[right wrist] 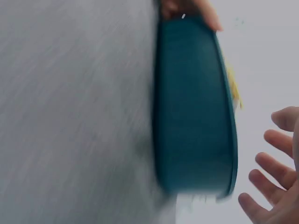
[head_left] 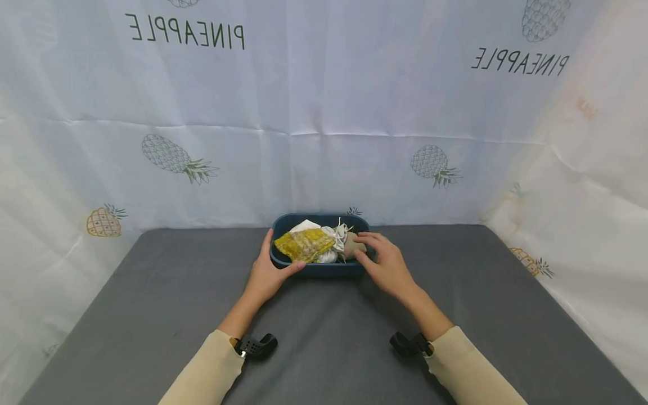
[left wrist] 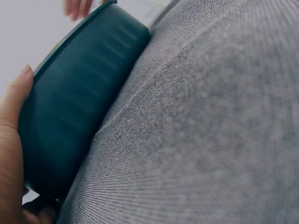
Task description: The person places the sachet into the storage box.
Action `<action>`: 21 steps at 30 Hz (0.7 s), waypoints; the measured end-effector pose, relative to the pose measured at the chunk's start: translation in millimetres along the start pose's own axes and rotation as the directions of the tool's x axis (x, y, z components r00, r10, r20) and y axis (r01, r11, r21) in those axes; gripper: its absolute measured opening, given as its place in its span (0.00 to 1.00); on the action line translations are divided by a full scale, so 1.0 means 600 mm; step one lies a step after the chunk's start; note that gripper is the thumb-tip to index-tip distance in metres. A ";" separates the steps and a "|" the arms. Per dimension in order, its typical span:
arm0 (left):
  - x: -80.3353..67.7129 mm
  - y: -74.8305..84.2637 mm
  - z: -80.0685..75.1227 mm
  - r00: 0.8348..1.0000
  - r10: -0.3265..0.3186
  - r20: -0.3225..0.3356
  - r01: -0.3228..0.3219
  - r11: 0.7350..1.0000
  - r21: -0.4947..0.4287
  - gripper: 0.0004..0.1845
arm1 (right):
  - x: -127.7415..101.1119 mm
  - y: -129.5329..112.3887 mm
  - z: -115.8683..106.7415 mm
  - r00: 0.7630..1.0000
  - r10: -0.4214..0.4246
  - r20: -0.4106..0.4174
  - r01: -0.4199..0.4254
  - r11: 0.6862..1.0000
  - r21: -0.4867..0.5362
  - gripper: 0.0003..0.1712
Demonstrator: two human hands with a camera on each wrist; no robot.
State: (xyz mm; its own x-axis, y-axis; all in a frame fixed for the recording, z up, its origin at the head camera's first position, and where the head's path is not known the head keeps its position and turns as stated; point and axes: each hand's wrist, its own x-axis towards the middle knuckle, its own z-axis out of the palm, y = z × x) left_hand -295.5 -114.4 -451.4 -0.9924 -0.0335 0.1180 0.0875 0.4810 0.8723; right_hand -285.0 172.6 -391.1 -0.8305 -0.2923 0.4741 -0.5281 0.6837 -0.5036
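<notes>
Against the backdrop on the grey surface (head_left: 152, 315), stiff teal tub (head_left: 319, 269) of soft cloth pouches (head_left: 306, 244) — likely light, best taken by its ends — left hand (head_left: 265, 275) gripping one end, right hand (head_left: 387, 264) loose-fingered, holding nothing.

— What does the left hand (left wrist: 11, 154) contact?
— It is cupped against the side wall of a dark teal tub (left wrist: 79, 98).
— Surface beneath?
— Grey woven cloth (left wrist: 205, 130). Other fingertips (left wrist: 77, 7) show at the tub's far end.
</notes>
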 end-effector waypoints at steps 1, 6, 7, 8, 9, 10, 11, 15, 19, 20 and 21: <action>-0.002 -0.001 0.000 1.000 -0.002 -0.003 0.002 1.000 0.000 0.64 | -0.008 0.008 -0.007 1.000 0.018 0.008 -0.018 1.000 -0.016 0.20; -0.017 -0.002 0.005 1.000 -0.009 -0.023 0.010 1.000 0.023 0.64 | -0.050 0.045 -0.041 0.991 0.113 0.067 -0.105 0.988 -0.114 0.20; -0.020 -0.001 0.007 1.000 -0.010 -0.025 0.011 1.000 0.026 0.64 | -0.057 0.051 -0.048 0.989 0.127 0.079 -0.116 0.985 -0.130 0.20; -0.023 0.001 0.009 1.000 -0.010 -0.026 0.010 1.000 0.025 0.64 | -0.063 0.056 -0.055 0.986 0.138 0.091 -0.124 0.982 -0.145 0.20; -0.025 0.004 0.010 1.000 -0.007 -0.025 0.008 1.000 0.021 0.64 | -0.068 0.061 -0.062 0.984 0.147 0.105 -0.129 0.979 -0.159 0.21; -0.027 0.007 0.010 1.000 -0.007 -0.021 0.008 1.000 0.018 0.65 | -0.072 0.065 -0.068 0.981 0.154 0.117 -0.133 0.976 -0.170 0.22; -0.028 0.010 0.010 1.000 -0.008 -0.014 0.008 1.000 0.015 0.65 | -0.074 0.068 -0.073 0.979 0.159 0.129 -0.134 0.974 -0.182 0.22; -0.026 0.017 -0.008 0.998 -0.031 0.055 0.027 0.997 0.073 0.67 | -0.074 0.076 -0.093 0.965 0.168 0.202 -0.121 0.967 -0.223 0.27; -0.020 0.019 -0.055 0.988 -0.050 0.146 0.013 0.970 0.243 0.67 | -0.067 0.081 -0.106 0.953 0.173 0.250 -0.106 0.960 -0.260 0.35; -0.018 0.020 -0.070 0.987 -0.042 0.156 -0.006 0.957 0.291 0.67 | -0.063 0.082 -0.109 0.952 0.171 0.253 -0.100 0.958 -0.270 0.37; -0.016 0.020 -0.086 0.987 -0.029 0.160 -0.028 0.940 0.339 0.66 | -0.058 0.084 -0.111 0.952 0.170 0.253 -0.096 0.955 -0.282 0.38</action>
State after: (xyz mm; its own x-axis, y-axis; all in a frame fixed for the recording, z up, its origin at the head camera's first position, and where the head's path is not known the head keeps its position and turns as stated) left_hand -280.6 -153.3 -417.5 -0.9955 0.0936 0.0152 0.0805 0.7501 0.6564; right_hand -270.7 262.0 -384.8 -0.9257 -0.3309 0.1835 -0.3747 0.8691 -0.3229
